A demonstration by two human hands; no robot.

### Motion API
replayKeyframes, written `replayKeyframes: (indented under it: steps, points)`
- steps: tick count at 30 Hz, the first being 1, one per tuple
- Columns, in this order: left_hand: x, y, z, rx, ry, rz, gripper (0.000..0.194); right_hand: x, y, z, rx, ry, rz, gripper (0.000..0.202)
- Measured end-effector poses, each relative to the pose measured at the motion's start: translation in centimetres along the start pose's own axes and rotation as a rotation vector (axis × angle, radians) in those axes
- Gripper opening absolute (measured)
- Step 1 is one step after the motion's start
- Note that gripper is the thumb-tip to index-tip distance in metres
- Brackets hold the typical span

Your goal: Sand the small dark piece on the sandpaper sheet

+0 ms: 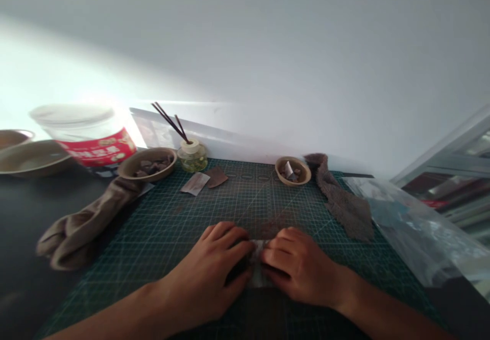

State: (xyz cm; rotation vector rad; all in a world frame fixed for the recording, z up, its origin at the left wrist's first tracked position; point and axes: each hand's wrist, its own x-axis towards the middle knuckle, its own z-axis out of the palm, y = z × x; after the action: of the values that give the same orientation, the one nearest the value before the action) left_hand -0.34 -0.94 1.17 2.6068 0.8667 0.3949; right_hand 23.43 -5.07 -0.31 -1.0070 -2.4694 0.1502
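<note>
At the front middle of the green cutting mat [245,207], a small pale sheet [259,261] lies between my two hands, much of it covered by fingers. My left hand [216,263] is closed, its fingers curled and thumb pressed at the sheet's left side. From the other side my right hand [296,266] grips it with bent fingers. Blur hides what the sheet is made of and anything under it. Dark smudges mark the mat just beyond my fingers.
Farther back are a pale square [195,183], a brown square [216,176], a reed diffuser [192,155], and bowls with brown pieces [147,169] and scraps [293,171]. Grey-brown cloths lie left [92,217] and right [346,202]. A red-labelled tub [92,141] and clear plastic [413,222] flank the mat.
</note>
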Motion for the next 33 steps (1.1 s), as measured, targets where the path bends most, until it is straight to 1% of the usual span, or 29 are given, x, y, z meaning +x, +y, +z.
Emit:
replayKeyframes:
  steps: [5, 9, 16, 20, 23, 27, 29, 31, 33]
  points:
    - [-0.6, -0.3, 0.1, -0.007, 0.016, -0.025, 0.026, 0.1, -0.5, 0.2, -0.047, -0.082, 0.043, 0.007]
    - [-0.6, -0.8, 0.0, -0.024, -0.021, -0.031, 0.031, 0.1, -0.7, -0.2, 0.022, -0.105, 0.076, 0.005]
    - [-0.7, -0.8, -0.1, -0.057, -0.034, -0.036, 0.033, 0.0, -0.8, -0.5, 0.134, -0.159, 0.129, 0.014]
    - [-0.7, -0.7, 0.0, -0.06, -0.028, -0.044, 0.032, 0.1, -1.0, -0.2, 0.15, -0.141, 0.121, 0.015]
    - [-0.6, -0.7, 0.0, -0.06, -0.029, -0.047, 0.028, 0.4, -0.7, -0.1, 0.105, -0.114, 0.101, 0.015]
    - [-0.6, -0.7, 0.0, -0.058, -0.04, -0.047, 0.031, 0.5, 0.0, -0.6, 0.043, -0.082, 0.156, 0.011]
    - [-0.7, -0.8, -0.1, -0.064, -0.043, -0.04, 0.031, 0.4, 0.0, -0.9, 0.082, -0.134, 0.136, 0.012]
    - [-0.7, -0.8, 0.0, -0.07, -0.04, -0.036, 0.028, 0.4, -0.2, -0.9, 0.126, -0.183, 0.082, 0.013]
    - [-0.7, -0.8, 0.0, -0.067, -0.036, -0.038, 0.026, 0.6, -0.2, -0.8, 0.108, -0.166, 0.06, 0.013]
